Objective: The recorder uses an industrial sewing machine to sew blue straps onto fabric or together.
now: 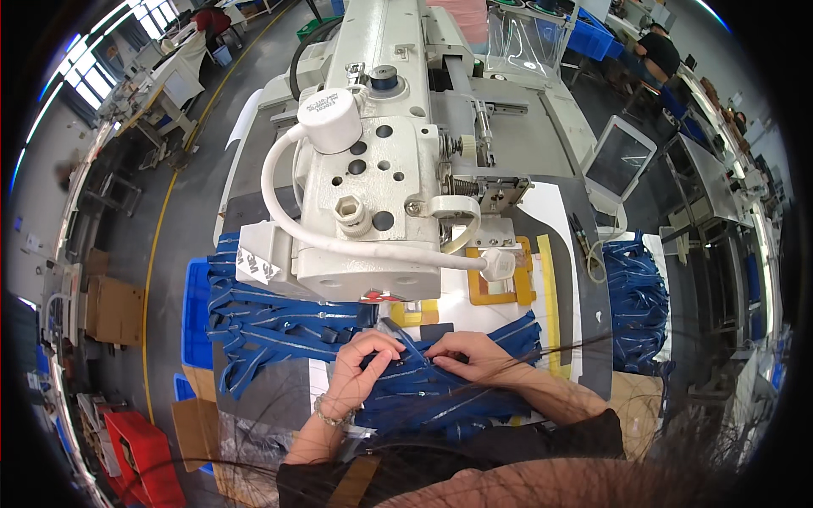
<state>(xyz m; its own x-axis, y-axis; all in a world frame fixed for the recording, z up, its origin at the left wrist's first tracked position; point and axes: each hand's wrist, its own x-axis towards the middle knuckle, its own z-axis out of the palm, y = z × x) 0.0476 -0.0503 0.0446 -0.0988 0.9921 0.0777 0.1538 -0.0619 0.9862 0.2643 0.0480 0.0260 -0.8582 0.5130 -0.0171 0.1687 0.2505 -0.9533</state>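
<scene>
Between my hands runs a blue zipper (pixel 409 340) with a pale line of teeth. My left hand (pixel 366 362) is closed in a pinch near its upper part, thumb against the forefinger. From the other side my right hand (pixel 472 359) pinches the same zipper with thumb and curled fingers. Under and in front of both hands lies a pile of blue zippers (pixel 432 400). Just beyond the fingers stands the head of a white industrial sewing machine (pixel 373 229); its needle area is hidden behind the casing.
More blue zippers (pixel 279 326) spread over the table at left, and another bundle (pixel 631 292) hangs at right. An orange-yellow frame (pixel 527 269) sits right of the machine head. A tilted screen (pixel 622 157) stands at the right. Blue bins (pixel 196 313) are beside the table.
</scene>
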